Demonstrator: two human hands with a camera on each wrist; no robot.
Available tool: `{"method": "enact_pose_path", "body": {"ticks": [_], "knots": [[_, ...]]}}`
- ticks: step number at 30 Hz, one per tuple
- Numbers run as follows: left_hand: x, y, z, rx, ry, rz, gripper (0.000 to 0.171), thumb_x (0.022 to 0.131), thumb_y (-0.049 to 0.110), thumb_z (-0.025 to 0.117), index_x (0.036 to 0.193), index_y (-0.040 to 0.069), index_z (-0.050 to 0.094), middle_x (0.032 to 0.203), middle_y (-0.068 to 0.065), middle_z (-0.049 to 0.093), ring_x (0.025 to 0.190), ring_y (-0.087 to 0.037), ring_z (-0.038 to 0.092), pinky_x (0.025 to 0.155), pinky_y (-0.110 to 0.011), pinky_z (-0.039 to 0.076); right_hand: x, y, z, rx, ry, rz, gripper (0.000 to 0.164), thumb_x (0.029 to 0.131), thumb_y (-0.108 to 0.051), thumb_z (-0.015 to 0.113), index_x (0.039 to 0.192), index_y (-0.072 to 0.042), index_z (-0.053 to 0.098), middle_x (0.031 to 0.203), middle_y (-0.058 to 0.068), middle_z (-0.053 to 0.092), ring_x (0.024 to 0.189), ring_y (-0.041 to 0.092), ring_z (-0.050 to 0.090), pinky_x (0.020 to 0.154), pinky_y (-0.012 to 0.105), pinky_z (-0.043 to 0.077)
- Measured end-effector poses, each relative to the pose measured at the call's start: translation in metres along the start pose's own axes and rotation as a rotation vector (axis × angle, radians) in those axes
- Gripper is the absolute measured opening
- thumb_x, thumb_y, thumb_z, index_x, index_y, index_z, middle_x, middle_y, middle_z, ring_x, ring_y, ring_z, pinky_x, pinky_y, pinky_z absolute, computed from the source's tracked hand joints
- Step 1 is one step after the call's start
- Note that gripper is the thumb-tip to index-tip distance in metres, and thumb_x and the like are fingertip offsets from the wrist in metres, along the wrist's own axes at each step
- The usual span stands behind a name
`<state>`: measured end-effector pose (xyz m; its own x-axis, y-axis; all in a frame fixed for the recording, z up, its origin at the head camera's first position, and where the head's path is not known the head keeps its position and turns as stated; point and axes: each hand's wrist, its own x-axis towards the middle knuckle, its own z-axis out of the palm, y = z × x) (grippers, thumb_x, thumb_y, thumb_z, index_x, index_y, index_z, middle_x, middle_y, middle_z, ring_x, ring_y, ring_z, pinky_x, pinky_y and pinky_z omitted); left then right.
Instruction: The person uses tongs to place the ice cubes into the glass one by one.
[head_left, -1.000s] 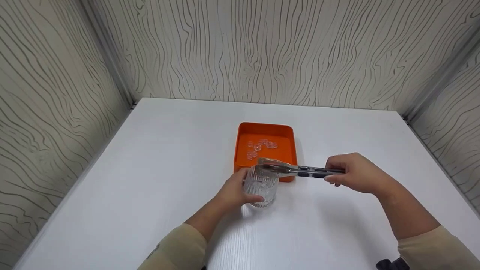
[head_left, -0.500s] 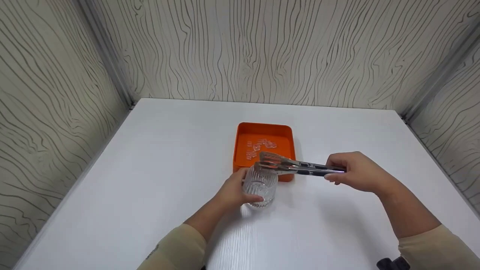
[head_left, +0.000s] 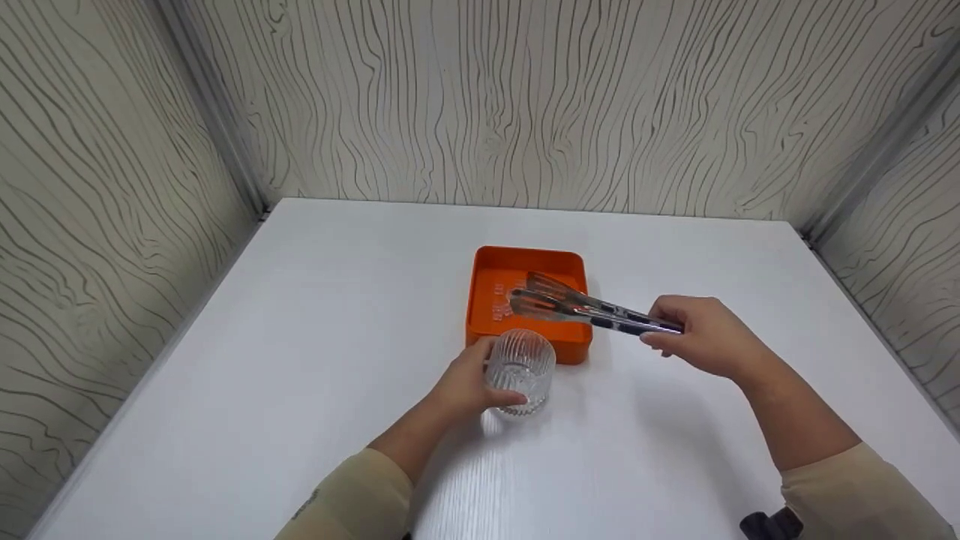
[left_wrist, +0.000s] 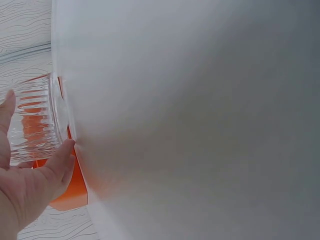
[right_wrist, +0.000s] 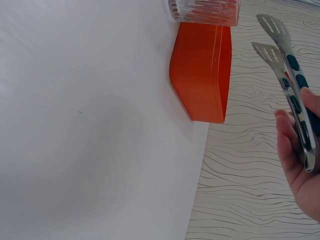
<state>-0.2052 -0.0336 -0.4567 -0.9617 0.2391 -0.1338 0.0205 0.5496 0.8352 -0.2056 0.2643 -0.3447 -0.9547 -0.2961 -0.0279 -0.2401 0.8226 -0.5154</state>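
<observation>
My left hand (head_left: 474, 382) grips a clear ribbed glass (head_left: 523, 369), fingers round its far side and thumb across its front. In the left wrist view the glass (left_wrist: 36, 117) stands close by the orange tray. My right hand (head_left: 701, 334) holds metal tongs (head_left: 600, 315) with dark grip pads, their slotted ends spread apart over the tray. The right wrist view shows nothing between the ends of the tongs (right_wrist: 287, 65). Several small clear cubes (head_left: 500, 300) lie in the orange tray (head_left: 529, 259), some hidden behind the tongs.
The white table (head_left: 360, 300) extends on every side of the tray. Behind it rises a wall panel (head_left: 487, 112) with a wood-line pattern, and similar panels stand at left and right.
My right hand has moved the tongs from the glass's rim away over the tray, and their ends have spread. The left hand and glass have stayed in place.
</observation>
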Motion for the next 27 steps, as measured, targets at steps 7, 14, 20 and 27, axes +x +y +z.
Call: {"method": "enact_pose_path", "body": {"ticks": [7, 14, 20, 27], "knots": [[0.001, 0.001, 0.001, 0.003, 0.004, -0.011, 0.081, 0.059, 0.040, 0.083, 0.128, 0.028, 0.042, 0.125, 0.006, 0.050, 0.118, -0.020, 0.046, 0.099, -0.044, 0.040, 0.010, -0.003, 0.008, -0.016, 0.007, 0.066, 0.012, 0.083, -0.024, 0.065, 0.085, -0.014, 0.060, 0.072, 0.000, 0.060, 0.067, 0.018, 0.052, 0.056, 0.029, 0.040], [0.001, 0.000, 0.001, 0.023, 0.007, -0.019, 0.082, 0.060, 0.040, 0.083, 0.129, 0.028, 0.041, 0.127, 0.005, 0.050, 0.120, -0.020, 0.045, 0.099, -0.044, 0.039, 0.020, -0.006, 0.025, -0.034, 0.014, 0.101, 0.011, 0.084, -0.023, 0.065, 0.084, -0.014, 0.059, 0.069, 0.000, 0.060, 0.064, 0.018, 0.050, 0.054, 0.028, 0.040], [0.000, 0.000, 0.001, 0.032, 0.008, -0.013, 0.082, 0.060, 0.040, 0.083, 0.130, 0.027, 0.041, 0.127, 0.005, 0.049, 0.120, -0.020, 0.045, 0.100, -0.044, 0.038, 0.029, -0.009, 0.037, -0.064, -0.012, 0.138, 0.013, 0.085, -0.025, 0.064, 0.088, -0.013, 0.059, 0.072, 0.001, 0.060, 0.066, 0.018, 0.052, 0.057, 0.028, 0.042], [0.000, 0.000, 0.000, 0.027, 0.004, -0.029, 0.083, 0.060, 0.040, 0.083, 0.130, 0.028, 0.041, 0.128, 0.004, 0.049, 0.121, -0.021, 0.044, 0.100, -0.045, 0.038, 0.035, -0.010, 0.046, -0.081, -0.029, 0.174, 0.014, 0.085, -0.026, 0.064, 0.088, -0.013, 0.060, 0.072, 0.002, 0.059, 0.065, 0.019, 0.051, 0.057, 0.028, 0.042]]}}
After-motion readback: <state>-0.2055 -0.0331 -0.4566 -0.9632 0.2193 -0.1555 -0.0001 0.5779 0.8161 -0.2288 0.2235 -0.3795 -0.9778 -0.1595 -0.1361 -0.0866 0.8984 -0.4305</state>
